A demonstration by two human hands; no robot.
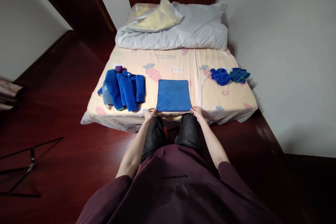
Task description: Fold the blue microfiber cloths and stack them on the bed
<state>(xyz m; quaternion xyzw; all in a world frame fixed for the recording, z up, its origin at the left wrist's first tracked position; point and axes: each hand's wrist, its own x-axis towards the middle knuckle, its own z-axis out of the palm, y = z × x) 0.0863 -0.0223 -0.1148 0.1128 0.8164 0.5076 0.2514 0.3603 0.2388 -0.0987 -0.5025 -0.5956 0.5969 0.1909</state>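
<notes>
A blue square cloth (173,95) lies flat on the bed's patterned sheet (168,63), its near edge by the bed's front edge. My left hand (150,113) pinches its near left corner. At the near right corner, my right hand (196,112) has its fingers closed on the cloth too. Several rolled or folded blue cloths (127,89) sit in a group to the left, with a purple piece (119,69) behind them. Two crumpled blue cloths, one plain (221,76) and one with a green edge (239,75), rest on the right side.
A grey quilt (202,24) and a pale yellow pillow (160,17) are at the bed's far end. White walls (283,52) stand beyond the sides. A black metal stand (31,159) is on the dark red floor (78,168) at the left.
</notes>
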